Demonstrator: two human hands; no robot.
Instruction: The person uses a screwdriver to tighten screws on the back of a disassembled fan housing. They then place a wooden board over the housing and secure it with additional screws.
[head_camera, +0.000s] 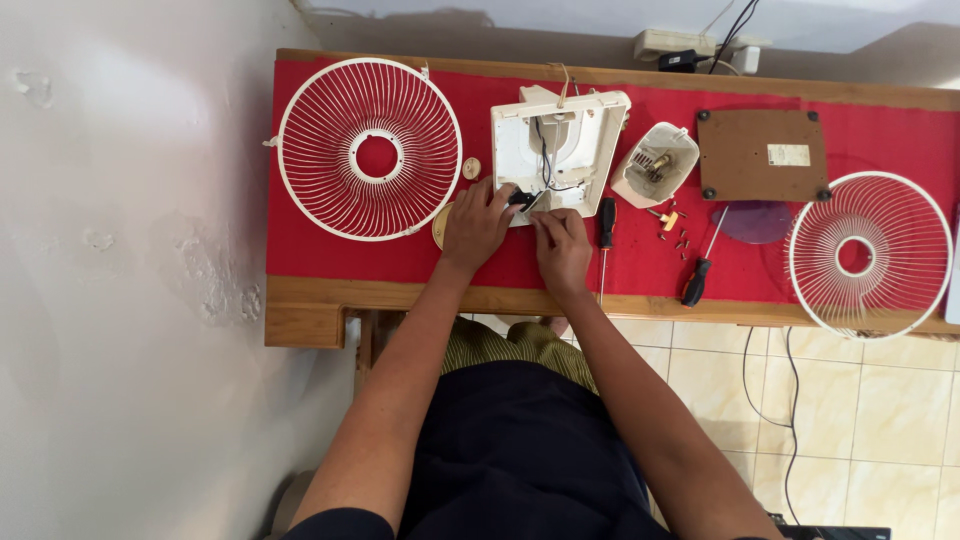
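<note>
Cream fan base housing (560, 140) lies open-side up just beyond my hands, wires exposed; my left hand (475, 225) pinches a small black part (521, 198) at its near edge, right hand (562, 250) fingertips pressed together beside it

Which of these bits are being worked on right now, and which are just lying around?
In hand: left hand and right hand at the open white housing, left on a small black part.

Lying about: two grilles, screwdrivers, screws, motor cover, brown plate.
</note>
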